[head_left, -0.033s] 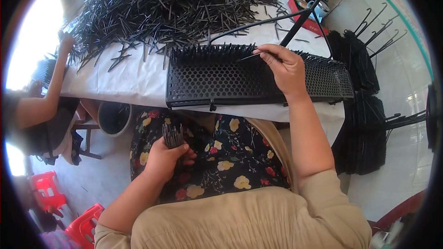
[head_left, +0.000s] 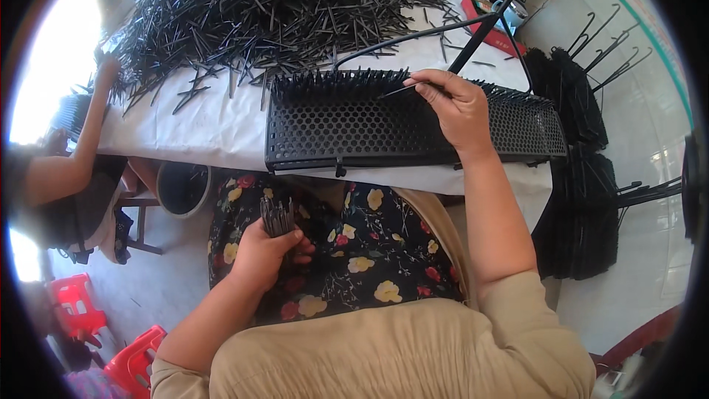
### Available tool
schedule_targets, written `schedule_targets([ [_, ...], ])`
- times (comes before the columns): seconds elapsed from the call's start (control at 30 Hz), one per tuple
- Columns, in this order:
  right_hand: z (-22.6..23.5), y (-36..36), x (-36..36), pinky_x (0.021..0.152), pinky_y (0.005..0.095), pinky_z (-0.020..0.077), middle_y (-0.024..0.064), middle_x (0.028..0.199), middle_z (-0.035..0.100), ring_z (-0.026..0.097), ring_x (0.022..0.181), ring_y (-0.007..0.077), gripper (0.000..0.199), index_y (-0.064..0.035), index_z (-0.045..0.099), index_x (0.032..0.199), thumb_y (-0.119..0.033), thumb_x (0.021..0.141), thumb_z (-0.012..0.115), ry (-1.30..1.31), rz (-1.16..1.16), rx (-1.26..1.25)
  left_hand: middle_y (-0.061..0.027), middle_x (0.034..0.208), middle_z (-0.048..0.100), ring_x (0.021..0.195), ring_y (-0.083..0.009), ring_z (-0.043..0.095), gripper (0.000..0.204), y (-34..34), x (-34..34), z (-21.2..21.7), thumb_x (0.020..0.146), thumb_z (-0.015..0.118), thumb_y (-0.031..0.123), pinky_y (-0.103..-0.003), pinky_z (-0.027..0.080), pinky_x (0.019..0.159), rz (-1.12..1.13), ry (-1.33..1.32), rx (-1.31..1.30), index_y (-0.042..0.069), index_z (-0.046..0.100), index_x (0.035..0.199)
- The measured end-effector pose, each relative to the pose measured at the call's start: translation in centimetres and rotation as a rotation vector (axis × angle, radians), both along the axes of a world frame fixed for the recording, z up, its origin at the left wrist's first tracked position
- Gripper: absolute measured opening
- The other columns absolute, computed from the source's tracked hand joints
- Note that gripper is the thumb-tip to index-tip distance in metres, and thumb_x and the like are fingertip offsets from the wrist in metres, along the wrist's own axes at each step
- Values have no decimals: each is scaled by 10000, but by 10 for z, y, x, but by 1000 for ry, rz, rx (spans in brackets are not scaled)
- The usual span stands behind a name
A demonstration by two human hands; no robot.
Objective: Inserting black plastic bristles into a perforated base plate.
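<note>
My left hand (head_left: 266, 257) is closed around a bundle of thin dark strips (head_left: 276, 217), held upright above my lap. At the perforated black panel (head_left: 354, 129), my right hand (head_left: 454, 103) pinches one thin dark strip (head_left: 401, 91) between thumb and fingers. Its tip points left, at the panel's upper part. Along the panel's far edge stands a row of dark strips (head_left: 332, 89), packed like bristles. My right hand hides part of that row and of the holes below it.
A large heap of loose dark strips (head_left: 266, 11) covers the back of the white-covered table (head_left: 199, 129). A black bar (head_left: 476, 44) rises behind the panel. Bristly black pieces with hooks (head_left: 576, 103) hang at right. At left, another person's arm (head_left: 88, 125) reaches the heap. A bucket (head_left: 185, 210) stands below.
</note>
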State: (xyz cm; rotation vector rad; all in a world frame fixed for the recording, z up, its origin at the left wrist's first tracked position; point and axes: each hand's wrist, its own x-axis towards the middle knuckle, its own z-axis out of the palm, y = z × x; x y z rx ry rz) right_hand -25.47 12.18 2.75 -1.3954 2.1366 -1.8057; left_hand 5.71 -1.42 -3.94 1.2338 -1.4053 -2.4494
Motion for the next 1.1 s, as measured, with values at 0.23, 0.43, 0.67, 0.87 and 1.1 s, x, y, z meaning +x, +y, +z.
schedule_targets([
  [0.23, -2, -9, 1, 846, 224, 519, 85, 968, 722, 677, 915, 126, 164, 18, 691, 1049, 2, 891, 651, -13, 31, 25, -127, 817, 637, 766, -275, 677, 94, 2, -1, 1, 905, 592, -24, -396, 603, 640, -12, -3, 12, -6, 559, 991],
  [0.43, -3, -2, -7, 841, 225, 519, 84, 967, 723, 680, 914, 130, 167, 16, 692, 1048, 1, 886, 657, 30, 1, 37, -125, 817, 637, 771, -274, 678, 95, 0, -4, 0, 906, 592, -20, -395, 603, 641, 6, 5, 19, -7, 559, 994],
  [0.67, 9, -21, 5, 734, 347, 520, 64, 851, 707, 659, 795, 245, 143, -77, 706, 960, -95, 819, 689, 693, -24, 196, -124, 829, 644, 759, -259, 681, 118, -3, 0, -1, 881, 605, -39, -364, 595, 627, -24, 19, 23, -11, 550, 981],
  [0.87, 5, -33, 10, 852, 373, 438, 9, 905, 739, 648, 1044, 239, 301, -159, 704, 1076, -110, 782, 744, 768, -135, 106, -133, 824, 651, 750, -274, 682, 77, 0, 2, -7, 884, 608, -23, -389, 596, 622, -47, -4, 7, -16, 580, 956],
  [1.1, 3, -31, 10, 907, 396, 395, -3, 929, 743, 607, 1151, 223, 261, -192, 713, 1095, -178, 834, 708, 776, -184, 290, -132, 837, 659, 763, -257, 684, 124, -3, 0, -4, 878, 611, -38, -364, 587, 650, -42, 2, 29, -4, 551, 981],
])
